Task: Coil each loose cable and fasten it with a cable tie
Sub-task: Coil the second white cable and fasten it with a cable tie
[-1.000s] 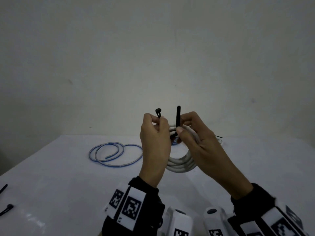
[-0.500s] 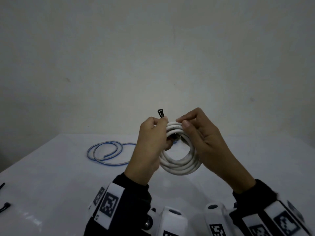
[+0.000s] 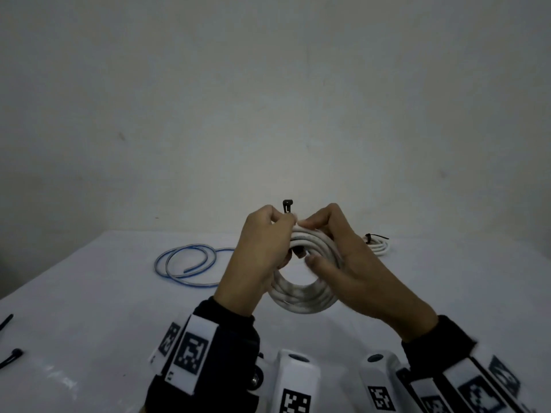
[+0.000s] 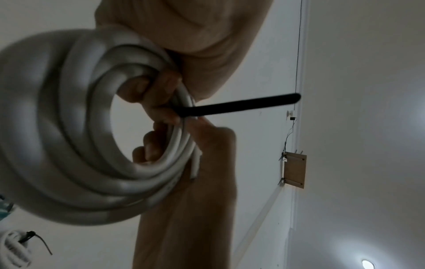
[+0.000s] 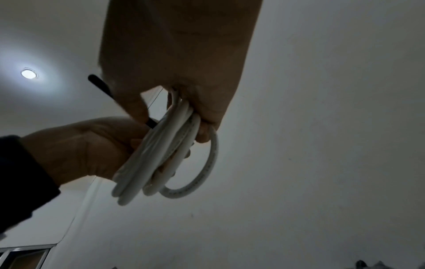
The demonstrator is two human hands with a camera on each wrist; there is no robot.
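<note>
White cable (image 3: 301, 296) coiled, held up above the table (image 3: 89, 308) near centre. Left hand (image 3: 262, 248) fingers curled through the coil, pinching the black tie (image 3: 287, 205) with its head sticking up; right hand (image 3: 351, 263) fingers clamped on the coil's top. Tie appears not yet locked. Far right: a white coil (image 3: 378, 245) already tied. Far left: blue cable (image 3: 186, 263) untied. Spare ties (image 3: 10, 357) at near-left edge. No containers in view

A plain pale wall (image 3: 268, 99) rises behind the white table (image 3: 89, 308) (round ceiling light (image 5: 28, 73) lit).
</note>
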